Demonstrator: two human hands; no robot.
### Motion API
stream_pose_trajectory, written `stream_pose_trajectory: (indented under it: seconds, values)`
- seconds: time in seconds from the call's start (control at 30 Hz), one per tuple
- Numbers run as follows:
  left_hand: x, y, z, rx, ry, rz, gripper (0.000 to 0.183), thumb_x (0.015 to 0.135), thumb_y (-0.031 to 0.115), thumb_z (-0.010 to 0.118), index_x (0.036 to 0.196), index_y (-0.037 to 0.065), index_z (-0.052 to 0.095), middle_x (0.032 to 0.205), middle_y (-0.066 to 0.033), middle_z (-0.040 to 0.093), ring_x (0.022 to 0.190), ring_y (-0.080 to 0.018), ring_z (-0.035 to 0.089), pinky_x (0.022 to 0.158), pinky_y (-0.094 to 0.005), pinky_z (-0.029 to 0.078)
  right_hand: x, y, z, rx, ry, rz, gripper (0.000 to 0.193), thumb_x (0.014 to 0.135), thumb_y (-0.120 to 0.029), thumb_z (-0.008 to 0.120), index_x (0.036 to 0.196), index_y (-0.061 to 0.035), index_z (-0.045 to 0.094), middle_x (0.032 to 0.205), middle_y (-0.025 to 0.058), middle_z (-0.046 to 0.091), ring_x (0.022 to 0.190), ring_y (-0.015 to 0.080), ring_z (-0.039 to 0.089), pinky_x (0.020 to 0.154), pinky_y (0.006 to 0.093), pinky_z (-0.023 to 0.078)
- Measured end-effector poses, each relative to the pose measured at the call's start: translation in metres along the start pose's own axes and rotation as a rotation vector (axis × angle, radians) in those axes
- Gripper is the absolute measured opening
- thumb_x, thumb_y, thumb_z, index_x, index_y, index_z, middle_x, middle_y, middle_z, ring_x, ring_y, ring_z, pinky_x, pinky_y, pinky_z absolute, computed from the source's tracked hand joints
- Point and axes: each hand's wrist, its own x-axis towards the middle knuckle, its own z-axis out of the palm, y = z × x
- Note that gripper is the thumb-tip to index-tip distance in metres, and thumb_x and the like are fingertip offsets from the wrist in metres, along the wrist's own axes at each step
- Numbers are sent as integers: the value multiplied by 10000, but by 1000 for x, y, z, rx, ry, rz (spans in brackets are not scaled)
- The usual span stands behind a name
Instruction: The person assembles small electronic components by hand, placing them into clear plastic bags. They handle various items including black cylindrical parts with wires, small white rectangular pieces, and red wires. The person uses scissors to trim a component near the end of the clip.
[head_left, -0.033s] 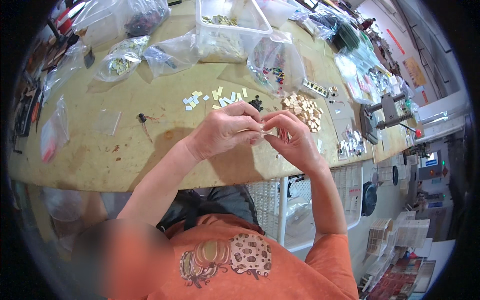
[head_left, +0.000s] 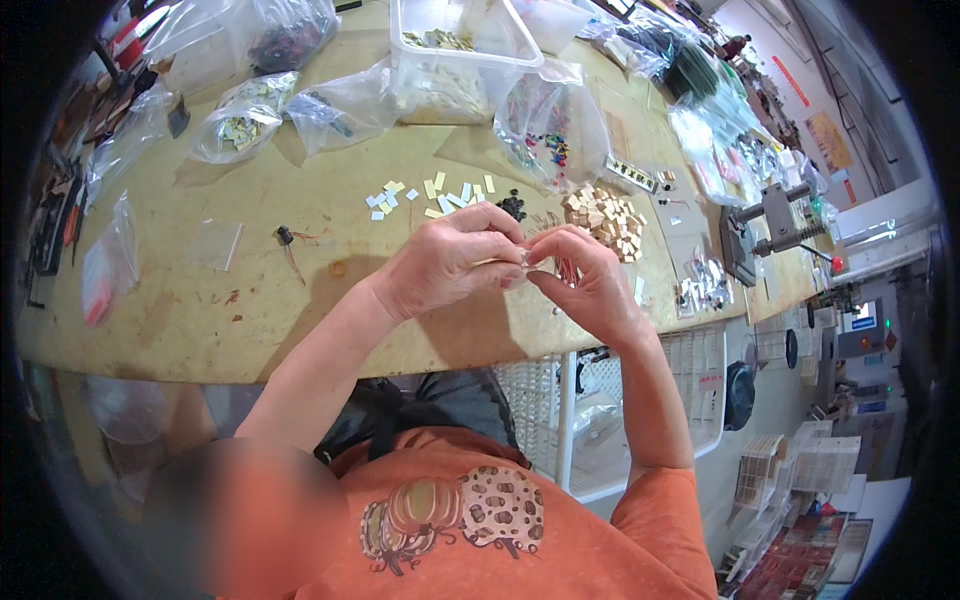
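Observation:
Above the front part of the table, my left hand (head_left: 455, 262) and my right hand (head_left: 590, 280) meet fingertip to fingertip. Both are closed in a pinch around something small, mostly hidden by the fingers; its kind cannot be made out. Thin red and white wires (head_left: 567, 270) show behind the right fingers, and whether they join the held piece is unclear. Just beyond the hands lie a little heap of small black parts (head_left: 512, 206) and a pile of small pale wooden-looking blocks (head_left: 608, 222). Flat white and yellow pieces (head_left: 440, 190) are scattered beyond my left hand.
A clear plastic bin (head_left: 470, 65) of yellowish pieces stands at the back, flanked by a bag of coloured parts (head_left: 550, 130) and a bag of pale pieces (head_left: 240, 125). A small black part with wires (head_left: 285, 237) lies left. At right stands a metal lever press (head_left: 780, 225).

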Motion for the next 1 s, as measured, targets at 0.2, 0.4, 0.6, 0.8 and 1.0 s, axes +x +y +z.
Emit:
stream_pose_trajectory:
  seconds: [0.2, 0.4, 0.6, 0.8, 1.0]
  values:
    - [2, 6, 5, -9, -11, -48, 145, 776, 6, 773, 894, 33, 693, 960, -65, 667, 858, -184, 662, 741, -301, 559, -15, 13, 14, 351, 66, 124, 116, 846, -7, 718, 952, -12, 671, 908, 58, 653, 901, 161, 633, 782, 296, 511]
    - [0, 7, 2, -165, -14, -362, 80, 850, 17, 736, 921, 15, 700, 854, -32, 696, 768, -73, 646, 695, -237, 543, -19, 13, 15, 282, 163, 105, 106, 872, 10, 689, 977, -10, 683, 903, 47, 649, 884, 134, 637, 781, 272, 509]
    - [-4, 3, 0, -347, -16, -520, 58, 907, 56, 696, 929, 3, 702, 822, 4, 689, 763, -33, 622, 671, -207, 524, -17, 0, 22, 416, 222, 164, 102, 885, 11, 670, 978, -22, 696, 889, 47, 646, 875, 136, 621, 784, 275, 500]
    - [-3, 2, -1, -362, -55, -492, 57, 926, 46, 661, 919, 1, 695, 850, 1, 676, 786, -44, 621, 698, -214, 518, -17, 3, 15, 186, 111, 39, 114, 893, 2, 664, 990, -41, 706, 891, 53, 651, 861, 141, 615, 780, 293, 493]
    - [-3, 4, -3, -448, -91, -522, 43, 925, 44, 662, 938, 8, 682, 858, -3, 669, 791, -57, 629, 703, -227, 521, -14, -3, 9, 114, -29, 39, 103, 891, -9, 669, 988, -26, 699, 904, 71, 640, 896, 191, 609, 788, 306, 486]
